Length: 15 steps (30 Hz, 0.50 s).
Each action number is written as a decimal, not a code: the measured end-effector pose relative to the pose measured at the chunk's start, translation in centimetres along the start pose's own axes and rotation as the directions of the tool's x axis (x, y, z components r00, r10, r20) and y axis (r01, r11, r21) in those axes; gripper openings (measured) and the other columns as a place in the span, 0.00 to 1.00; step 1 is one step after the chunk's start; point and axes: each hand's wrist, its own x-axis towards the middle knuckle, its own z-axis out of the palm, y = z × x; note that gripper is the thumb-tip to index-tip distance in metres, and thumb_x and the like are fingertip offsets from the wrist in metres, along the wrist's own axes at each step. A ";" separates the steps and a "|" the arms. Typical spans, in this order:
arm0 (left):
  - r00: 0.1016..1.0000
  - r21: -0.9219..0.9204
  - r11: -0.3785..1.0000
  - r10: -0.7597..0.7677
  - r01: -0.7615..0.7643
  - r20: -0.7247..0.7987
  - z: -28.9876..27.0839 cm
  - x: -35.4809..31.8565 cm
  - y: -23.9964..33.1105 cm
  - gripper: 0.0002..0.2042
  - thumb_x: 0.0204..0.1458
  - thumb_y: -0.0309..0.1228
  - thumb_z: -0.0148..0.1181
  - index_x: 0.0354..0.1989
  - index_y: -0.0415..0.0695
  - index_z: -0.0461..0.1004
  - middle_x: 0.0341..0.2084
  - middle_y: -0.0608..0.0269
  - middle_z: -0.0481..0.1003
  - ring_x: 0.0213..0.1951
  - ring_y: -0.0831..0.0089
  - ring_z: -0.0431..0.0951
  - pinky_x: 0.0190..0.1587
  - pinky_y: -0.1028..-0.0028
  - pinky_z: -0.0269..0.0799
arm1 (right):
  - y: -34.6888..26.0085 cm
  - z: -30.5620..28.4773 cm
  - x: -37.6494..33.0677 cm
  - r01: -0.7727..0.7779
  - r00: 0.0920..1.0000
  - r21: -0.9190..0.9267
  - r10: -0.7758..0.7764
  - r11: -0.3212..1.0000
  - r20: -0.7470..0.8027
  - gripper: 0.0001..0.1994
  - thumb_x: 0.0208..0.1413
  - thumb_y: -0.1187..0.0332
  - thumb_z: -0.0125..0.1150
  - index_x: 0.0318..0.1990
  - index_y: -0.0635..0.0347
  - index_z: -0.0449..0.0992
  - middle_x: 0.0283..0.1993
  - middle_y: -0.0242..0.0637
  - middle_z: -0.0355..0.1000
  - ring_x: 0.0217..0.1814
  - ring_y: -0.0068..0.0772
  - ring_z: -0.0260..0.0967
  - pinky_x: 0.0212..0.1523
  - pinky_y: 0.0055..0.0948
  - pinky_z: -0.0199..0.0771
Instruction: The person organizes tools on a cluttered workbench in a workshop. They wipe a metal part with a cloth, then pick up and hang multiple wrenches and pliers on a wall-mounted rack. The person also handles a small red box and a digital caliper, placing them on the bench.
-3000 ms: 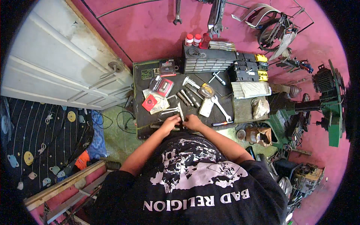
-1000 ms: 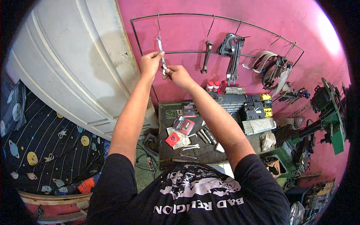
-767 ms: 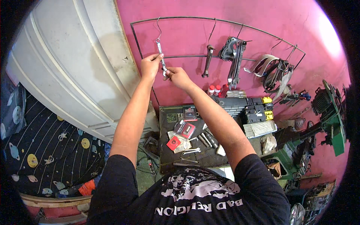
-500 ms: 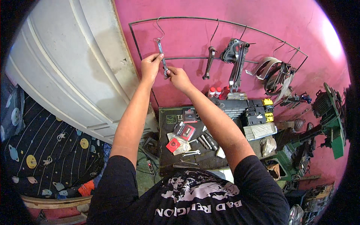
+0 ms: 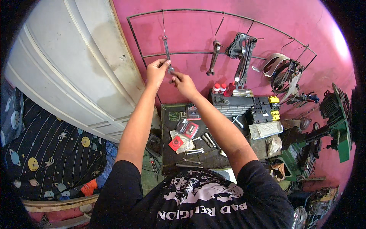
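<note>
Head view: both arms reach up to a pink wall, left hand [image 5: 157, 71] and right hand [image 5: 183, 82] pinching the lower end of a wrench [image 5: 167, 53] already hanging from a wire rack [image 5: 236, 15], not yet released.

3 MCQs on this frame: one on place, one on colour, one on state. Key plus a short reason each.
1. Where is the wrench?
A. flat on the dark mat
B. hanging from a hook on the wire rack
C. on the floor

2. What colour is the wall?
A. pink
B. green
C. grey

3. What are the hands doing?
A. both resting on the mat
B. both raised at the wrench's lower end
C. one holding a bottle

B: it hangs from the wire rack.
A: pink behind the rack.
B: left hand and right hand meet at its lower end.
</note>
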 end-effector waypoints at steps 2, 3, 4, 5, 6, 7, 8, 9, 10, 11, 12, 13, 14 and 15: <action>1.000 0.020 1.000 -0.001 0.001 -0.001 0.0 -0.8 -1.7 0.12 0.56 0.34 0.68 0.41 0.37 0.83 0.32 0.66 0.83 0.34 0.80 0.77 0.40 0.75 0.72 | 2.5 0.1 -2.3 -0.036 0.998 -0.023 0.037 0.999 0.042 0.15 0.64 0.68 0.55 0.55 0.61 0.78 0.37 0.47 0.81 0.39 0.39 0.80 0.43 0.37 0.76; 1.000 0.023 1.000 -0.001 0.001 0.004 0.2 -1.1 -2.4 0.12 0.56 0.34 0.68 0.41 0.37 0.83 0.32 0.66 0.83 0.34 0.81 0.77 0.40 0.75 0.72 | 4.3 -0.1 -3.7 -0.056 0.997 -0.041 0.058 0.998 0.056 0.14 0.63 0.68 0.56 0.54 0.61 0.78 0.38 0.48 0.81 0.39 0.39 0.80 0.44 0.37 0.76; 1.000 0.038 0.999 -0.027 0.027 0.006 0.5 -1.8 -2.7 0.12 0.56 0.33 0.68 0.42 0.37 0.83 0.33 0.63 0.84 0.36 0.79 0.79 0.42 0.74 0.73 | 6.2 -0.4 -5.4 -0.066 0.995 -0.080 0.071 0.995 0.064 0.14 0.62 0.68 0.57 0.53 0.61 0.79 0.38 0.49 0.81 0.40 0.40 0.80 0.44 0.37 0.76; 0.999 0.079 0.996 -0.040 0.040 0.001 0.3 -2.5 -3.5 0.12 0.56 0.33 0.68 0.42 0.37 0.83 0.34 0.61 0.84 0.36 0.78 0.79 0.42 0.73 0.73 | 7.8 -0.4 -7.2 -0.071 0.994 -0.115 0.080 0.991 0.078 0.14 0.61 0.68 0.58 0.51 0.62 0.80 0.39 0.50 0.80 0.41 0.41 0.80 0.45 0.37 0.76; 0.999 0.126 0.991 -0.052 0.053 -0.011 -0.4 -3.4 -4.9 0.12 0.55 0.33 0.67 0.42 0.37 0.83 0.34 0.60 0.84 0.37 0.76 0.80 0.43 0.73 0.73 | 8.7 -0.1 -9.3 -0.137 0.983 -0.133 0.151 0.982 0.100 0.14 0.61 0.68 0.59 0.51 0.62 0.80 0.39 0.50 0.80 0.42 0.42 0.80 0.46 0.37 0.76; 0.998 0.168 0.984 -0.062 0.065 -0.021 -0.8 -4.4 -6.2 0.13 0.55 0.33 0.67 0.42 0.37 0.83 0.35 0.59 0.84 0.38 0.75 0.81 0.43 0.72 0.74 | 9.7 0.0 -11.5 -0.204 0.968 -0.156 0.223 0.966 0.116 0.14 0.60 0.67 0.60 0.50 0.62 0.80 0.40 0.51 0.80 0.42 0.43 0.80 0.47 0.37 0.76; 0.991 0.202 0.971 -0.134 0.130 0.010 -0.2 -5.5 -7.3 0.12 0.56 0.33 0.66 0.43 0.37 0.83 0.36 0.59 0.84 0.39 0.75 0.80 0.46 0.72 0.73 | 12.8 -0.2 -14.0 -0.155 0.978 -0.220 0.182 0.963 0.106 0.14 0.60 0.65 0.60 0.51 0.61 0.80 0.40 0.49 0.81 0.41 0.42 0.80 0.45 0.37 0.76; 0.977 0.241 0.951 -0.208 0.193 0.038 0.2 -7.1 -8.4 0.12 0.57 0.33 0.65 0.44 0.37 0.83 0.37 0.60 0.83 0.41 0.74 0.79 0.48 0.71 0.72 | 15.6 -0.4 -16.6 -0.109 0.984 -0.282 0.142 0.953 0.102 0.15 0.61 0.64 0.60 0.51 0.60 0.80 0.40 0.47 0.81 0.41 0.41 0.80 0.44 0.37 0.76; 0.969 0.258 0.940 -0.242 0.222 0.052 0.3 -9.5 -9.5 0.12 0.57 0.33 0.65 0.44 0.37 0.83 0.37 0.60 0.83 0.41 0.74 0.79 0.48 0.71 0.72 | 16.2 -0.4 -19.1 -0.173 0.963 -0.298 0.225 0.939 0.150 0.15 0.60 0.64 0.60 0.51 0.60 0.80 0.41 0.48 0.81 0.42 0.45 0.80 0.45 0.38 0.76; 0.959 0.275 0.929 -0.275 0.247 0.067 0.4 -11.9 -10.7 0.12 0.57 0.33 0.65 0.43 0.37 0.83 0.37 0.60 0.83 0.41 0.74 0.79 0.48 0.71 0.72 | 16.6 -0.6 -21.3 -0.235 0.933 -0.317 0.305 0.919 0.192 0.15 0.59 0.64 0.61 0.51 0.60 0.80 0.42 0.50 0.80 0.44 0.49 0.79 0.46 0.39 0.76; 0.948 0.288 0.920 -0.305 0.268 0.094 0.0 -14.3 -13.4 0.12 0.57 0.33 0.65 0.43 0.37 0.83 0.37 0.60 0.84 0.41 0.74 0.80 0.48 0.71 0.72 | 18.0 -0.6 -23.5 -0.235 0.918 -0.358 0.327 0.903 0.222 0.15 0.58 0.64 0.61 0.50 0.58 0.80 0.41 0.50 0.80 0.44 0.49 0.79 0.46 0.40 0.77; 0.929 0.296 0.908 -0.345 0.296 0.132 0.1 -17.0 -16.0 0.12 0.57 0.33 0.65 0.43 0.37 0.83 0.37 0.61 0.84 0.40 0.74 0.80 0.47 0.71 0.73 | 20.0 -0.7 -25.8 -0.249 0.898 -0.404 0.365 0.880 0.243 0.15 0.58 0.64 0.61 0.50 0.57 0.81 0.41 0.50 0.80 0.44 0.49 0.79 0.47 0.42 0.77; 0.902 0.273 0.899 -0.396 0.343 0.171 0.8 -20.3 -17.0 0.12 0.56 0.33 0.65 0.42 0.39 0.83 0.36 0.58 0.84 0.39 0.72 0.81 0.45 0.69 0.74 | 21.2 -1.2 -28.1 -0.244 0.880 -0.480 0.400 0.843 0.256 0.15 0.56 0.64 0.61 0.49 0.56 0.81 0.41 0.52 0.79 0.45 0.52 0.78 0.48 0.45 0.77; 0.869 0.246 0.887 -0.443 0.391 0.218 2.1 -23.9 -17.5 0.11 0.55 0.34 0.66 0.41 0.41 0.84 0.34 0.56 0.84 0.37 0.71 0.82 0.43 0.68 0.75 | 23.4 -2.0 -30.4 -0.255 0.818 -0.613 0.505 0.748 0.276 0.15 0.56 0.64 0.61 0.50 0.55 0.81 0.43 0.52 0.79 0.46 0.56 0.77 0.48 0.48 0.76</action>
